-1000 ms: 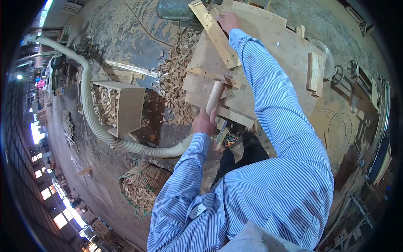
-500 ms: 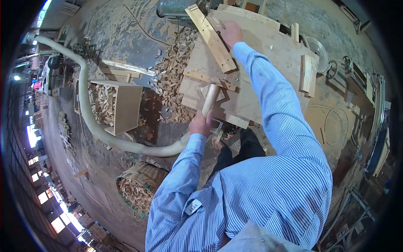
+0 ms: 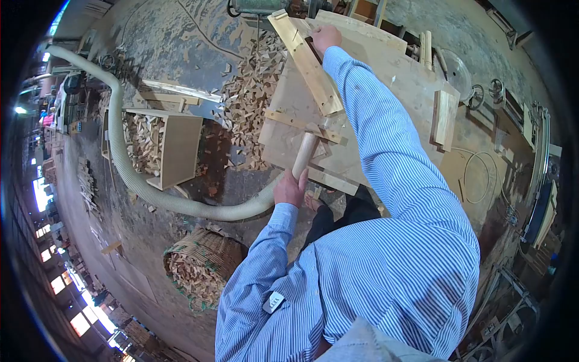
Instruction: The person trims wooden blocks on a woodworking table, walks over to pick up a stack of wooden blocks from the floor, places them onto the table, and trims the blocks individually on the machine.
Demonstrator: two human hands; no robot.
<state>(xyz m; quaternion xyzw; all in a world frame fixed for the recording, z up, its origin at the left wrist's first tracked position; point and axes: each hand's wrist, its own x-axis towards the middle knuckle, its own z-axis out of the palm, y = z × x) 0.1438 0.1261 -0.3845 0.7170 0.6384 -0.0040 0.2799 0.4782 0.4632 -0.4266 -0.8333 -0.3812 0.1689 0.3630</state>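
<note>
Clearly, our left hand (image 3: 290,188) grips the rod (image 3: 304,154) at the table's (image 3: 416,93) near edge; our right hand (image 3: 326,37) is beside the board (image 3: 309,69), its grip unclear. Should our left hold slacken, the rod could twist.

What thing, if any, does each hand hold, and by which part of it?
The left hand grips the pale, cylindrical wooden bar by its near end. The right hand is beside the yellowish, flat wooden board; whether it holds anything cannot be told.

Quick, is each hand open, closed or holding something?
Left hand: closed around the pale rod.
Right hand: beside the slanted wooden bar; its grip cannot be told.
</note>
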